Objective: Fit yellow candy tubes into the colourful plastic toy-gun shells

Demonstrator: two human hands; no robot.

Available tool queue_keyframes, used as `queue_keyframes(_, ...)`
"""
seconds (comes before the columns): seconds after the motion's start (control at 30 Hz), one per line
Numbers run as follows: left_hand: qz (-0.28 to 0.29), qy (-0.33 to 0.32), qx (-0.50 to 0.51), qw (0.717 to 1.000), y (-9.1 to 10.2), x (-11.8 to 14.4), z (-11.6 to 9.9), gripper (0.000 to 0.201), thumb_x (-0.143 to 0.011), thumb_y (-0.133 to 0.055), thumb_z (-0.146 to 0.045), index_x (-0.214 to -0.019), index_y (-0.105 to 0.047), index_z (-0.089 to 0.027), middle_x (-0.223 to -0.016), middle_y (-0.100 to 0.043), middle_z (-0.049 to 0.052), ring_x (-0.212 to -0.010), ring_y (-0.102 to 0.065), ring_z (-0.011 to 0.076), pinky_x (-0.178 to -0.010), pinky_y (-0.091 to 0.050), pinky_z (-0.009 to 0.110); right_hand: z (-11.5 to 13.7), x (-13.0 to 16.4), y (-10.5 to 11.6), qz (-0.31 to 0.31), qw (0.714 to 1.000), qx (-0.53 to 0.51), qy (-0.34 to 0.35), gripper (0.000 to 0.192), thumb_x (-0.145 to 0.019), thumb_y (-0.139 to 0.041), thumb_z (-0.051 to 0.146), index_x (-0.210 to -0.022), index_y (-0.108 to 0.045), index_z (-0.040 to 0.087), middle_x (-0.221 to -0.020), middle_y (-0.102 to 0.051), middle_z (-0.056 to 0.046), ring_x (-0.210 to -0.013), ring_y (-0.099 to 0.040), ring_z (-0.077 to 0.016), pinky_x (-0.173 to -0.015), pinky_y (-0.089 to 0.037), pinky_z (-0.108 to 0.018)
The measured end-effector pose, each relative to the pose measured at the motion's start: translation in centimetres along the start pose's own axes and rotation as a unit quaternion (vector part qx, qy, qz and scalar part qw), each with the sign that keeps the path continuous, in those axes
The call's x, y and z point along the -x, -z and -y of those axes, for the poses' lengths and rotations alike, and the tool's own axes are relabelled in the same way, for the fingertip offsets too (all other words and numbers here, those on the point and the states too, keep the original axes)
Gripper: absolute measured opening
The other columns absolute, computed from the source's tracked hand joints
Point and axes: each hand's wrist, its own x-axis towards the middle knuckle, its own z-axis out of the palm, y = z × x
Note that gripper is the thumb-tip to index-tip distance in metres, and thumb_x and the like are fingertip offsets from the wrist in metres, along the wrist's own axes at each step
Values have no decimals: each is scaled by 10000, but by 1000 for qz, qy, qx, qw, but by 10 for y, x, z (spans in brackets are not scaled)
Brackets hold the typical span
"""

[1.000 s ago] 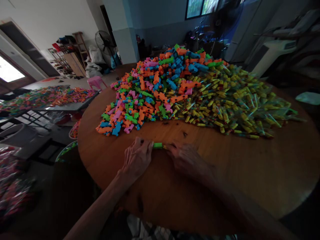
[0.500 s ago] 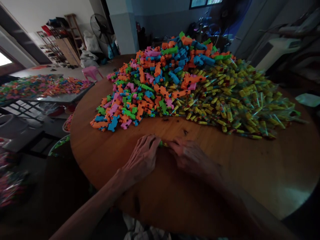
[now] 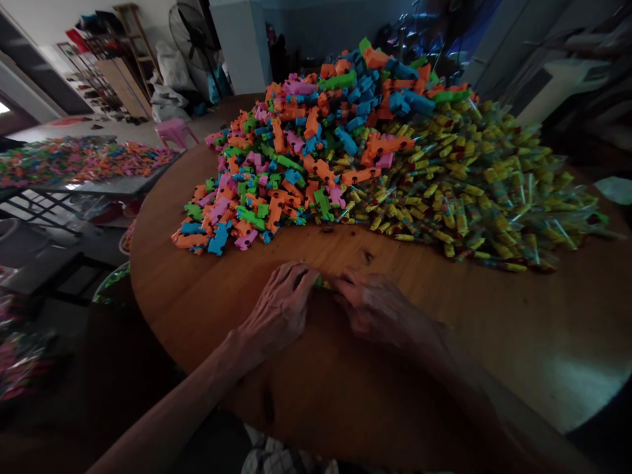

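Left hand (image 3: pixel 288 299): pinching a green-yellow piece (image 3: pixel 324 284)
Right hand (image 3: pixel 374 306): pinching its other end
Table (image 3: pixel 459 316): piece between both hands, seemingly unfinished
Beyond: coloured toys (image 3: pixel 322 170), yellow packets (image 3: pixel 462 216), plenty apparently left

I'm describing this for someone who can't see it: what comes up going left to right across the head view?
Tub of green pieces → pink stool → left hand → small green-and-yellow piece → right hand → pale boxy object
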Motion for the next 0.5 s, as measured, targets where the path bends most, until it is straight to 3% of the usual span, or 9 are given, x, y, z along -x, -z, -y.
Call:
queue_keyframes(0.23,24,-22,0,999,2,-3,3,462,-874,-406,-6,-1310,-463,-146,-1283,-559,143,-1280,-457,274,-1077,-435,460,7,0,2,39,995,95,15,338,-840,-482,96,-1141,-637,98,-1034,-633,-132,-654,-583,-180,-532,-303,-329)
queue_keyframes(0.5,51,-36,-20,998,7,-2,8,685,-714,-430,56,-1359,-412,-174,-1325,-546,146,-1312,-452,298,-1092,-424,464,14,1,-6,2,973,206,102,261,-835,-463,28,-1011,-652,66,-927,-630,-155,-566,-526,-159,-458,-311,-308)
